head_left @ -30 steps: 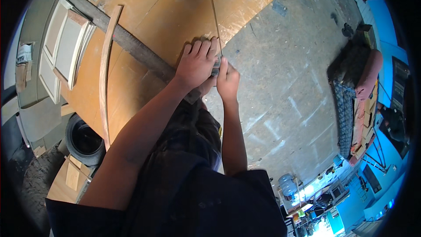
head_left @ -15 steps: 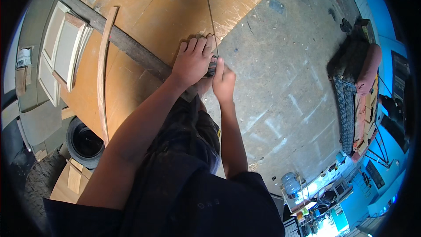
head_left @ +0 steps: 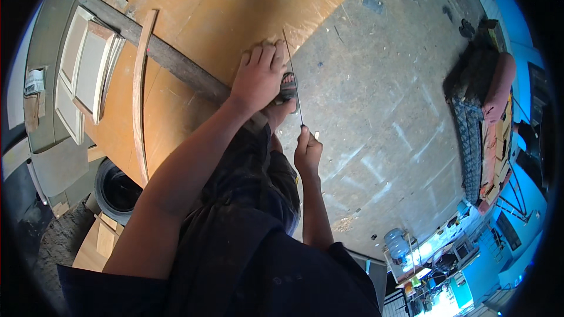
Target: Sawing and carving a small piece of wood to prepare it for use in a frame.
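My right hand (head_left: 308,154) is closed around the handle of a handsaw (head_left: 298,97), whose thin blade shows nearly edge-on and points away from me. The blade runs along the edge of the orange-brown work surface, just right of my left fingers. My left hand (head_left: 257,79) presses down near that edge, its fingers bent over a piece of wood mostly hidden beneath them. A dark grey plank (head_left: 176,66) slants from the far left and passes under my left wrist. Below the blade, my sandalled foot (head_left: 286,91) stands on the floor.
A curved wooden strip (head_left: 140,82) crosses the plank on the work surface (head_left: 200,23). Pale framed panels (head_left: 88,76) lean at the left, above a black tyre (head_left: 117,191). Across the concrete floor (head_left: 376,105) sits a piled-up sofa (head_left: 499,88); a blue water jug (head_left: 396,243) stands lower right.
My right hand has drawn the saw back toward me and slightly right, so less blade reaches past my left fingers. My left hand stays in nearly the same place.
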`<state>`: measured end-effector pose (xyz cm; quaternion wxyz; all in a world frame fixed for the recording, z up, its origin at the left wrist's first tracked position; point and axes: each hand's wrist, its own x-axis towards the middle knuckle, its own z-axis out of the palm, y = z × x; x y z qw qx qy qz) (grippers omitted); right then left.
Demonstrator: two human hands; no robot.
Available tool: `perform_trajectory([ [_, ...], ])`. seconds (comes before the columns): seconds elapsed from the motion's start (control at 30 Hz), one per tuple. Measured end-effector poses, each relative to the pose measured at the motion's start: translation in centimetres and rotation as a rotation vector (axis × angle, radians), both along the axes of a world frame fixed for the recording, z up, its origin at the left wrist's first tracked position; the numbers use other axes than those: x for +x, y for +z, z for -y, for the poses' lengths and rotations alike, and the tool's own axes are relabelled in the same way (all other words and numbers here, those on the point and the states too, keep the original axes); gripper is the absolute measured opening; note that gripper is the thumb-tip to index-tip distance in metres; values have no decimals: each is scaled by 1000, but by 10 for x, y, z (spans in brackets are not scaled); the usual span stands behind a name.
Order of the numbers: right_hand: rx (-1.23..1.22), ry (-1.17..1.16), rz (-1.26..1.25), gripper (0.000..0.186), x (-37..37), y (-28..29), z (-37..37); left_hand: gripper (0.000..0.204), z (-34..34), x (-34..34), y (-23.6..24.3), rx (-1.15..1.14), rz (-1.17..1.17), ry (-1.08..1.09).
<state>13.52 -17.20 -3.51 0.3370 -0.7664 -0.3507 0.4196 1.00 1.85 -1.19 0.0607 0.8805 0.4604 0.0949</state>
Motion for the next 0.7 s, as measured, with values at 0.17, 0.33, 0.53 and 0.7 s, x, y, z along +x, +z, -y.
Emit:
perform_trajectory([
  [0.17,-18,108,-8,34,12,42,-4,56,-3,-8,-1,50,-12,9],
  [0.33,120,-9,-145,33,21,27,23,56,-2,-7,0,18,30,4],
  [0.53,148,12,76,34,15,-12,-8,57,-4,-2,2,32,44,0],
  [0.7,246,57,133,33,-7,4,-118,57,-1,-6,0,11,71,10],
])
